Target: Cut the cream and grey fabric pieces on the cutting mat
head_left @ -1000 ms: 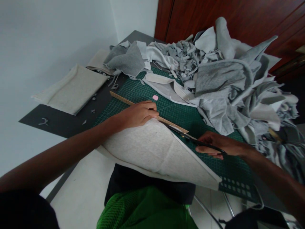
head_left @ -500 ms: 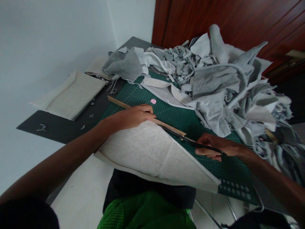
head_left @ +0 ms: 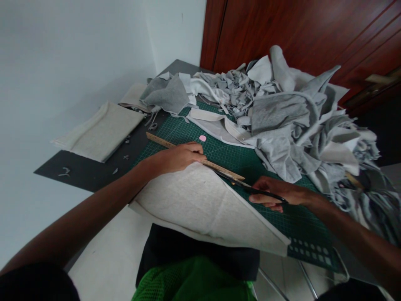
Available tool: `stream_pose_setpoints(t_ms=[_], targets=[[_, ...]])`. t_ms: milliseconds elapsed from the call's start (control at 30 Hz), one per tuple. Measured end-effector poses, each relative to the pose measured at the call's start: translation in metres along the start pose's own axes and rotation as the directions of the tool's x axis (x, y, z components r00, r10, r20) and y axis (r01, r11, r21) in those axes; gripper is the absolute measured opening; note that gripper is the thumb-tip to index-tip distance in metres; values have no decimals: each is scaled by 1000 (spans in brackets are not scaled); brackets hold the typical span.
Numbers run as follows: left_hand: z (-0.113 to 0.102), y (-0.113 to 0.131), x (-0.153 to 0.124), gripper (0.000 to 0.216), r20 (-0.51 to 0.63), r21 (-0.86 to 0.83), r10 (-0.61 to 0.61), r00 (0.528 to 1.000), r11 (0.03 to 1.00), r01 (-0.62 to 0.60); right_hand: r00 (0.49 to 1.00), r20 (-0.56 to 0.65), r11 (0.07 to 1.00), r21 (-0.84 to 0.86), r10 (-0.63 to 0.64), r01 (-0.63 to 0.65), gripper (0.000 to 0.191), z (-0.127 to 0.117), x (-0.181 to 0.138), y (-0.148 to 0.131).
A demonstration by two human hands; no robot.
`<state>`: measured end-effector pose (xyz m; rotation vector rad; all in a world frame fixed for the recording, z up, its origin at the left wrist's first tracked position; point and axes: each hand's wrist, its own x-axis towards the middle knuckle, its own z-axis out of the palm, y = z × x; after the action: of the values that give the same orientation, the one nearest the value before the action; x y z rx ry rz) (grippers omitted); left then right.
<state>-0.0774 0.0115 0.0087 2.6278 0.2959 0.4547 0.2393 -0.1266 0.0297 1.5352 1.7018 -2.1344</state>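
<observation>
The right hand's grip (head_left: 271, 195) is closed around the handles of black-handled scissors (head_left: 248, 188); whether the blades are apart I can't tell. They point back toward the left hand (head_left: 178, 158), whose bunched fingers press down at the upper edge of a cream fabric panel (head_left: 200, 200) and on a wooden ruler (head_left: 158, 140). Whether that hand also pinches the cloth is hidden.

Work on this panel looks unfinished: the blades lie along its edge, beside the ruler, and no severed strip shows there. How much of that edge is cut or left is unclear.

The panel spreads from beneath the left grip toward the wearer's lap; from the right grip it lies left and nearer the body, apart from the fingers. Beyond the left grip sits a pink chip (head_left: 202, 138) on the green cutting mat (head_left: 175, 127); farther out, a heap of grey fabric (head_left: 278, 110) covers the bench (head_left: 103, 175).
</observation>
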Motion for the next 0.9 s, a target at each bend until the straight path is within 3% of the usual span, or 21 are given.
stream_pose_setpoints(t_ms=[900], targets=[[1,0,-1,29,23,32,-7,1000,999,7,999,-38,1000,8,-3,3,52,6,3,-6]])
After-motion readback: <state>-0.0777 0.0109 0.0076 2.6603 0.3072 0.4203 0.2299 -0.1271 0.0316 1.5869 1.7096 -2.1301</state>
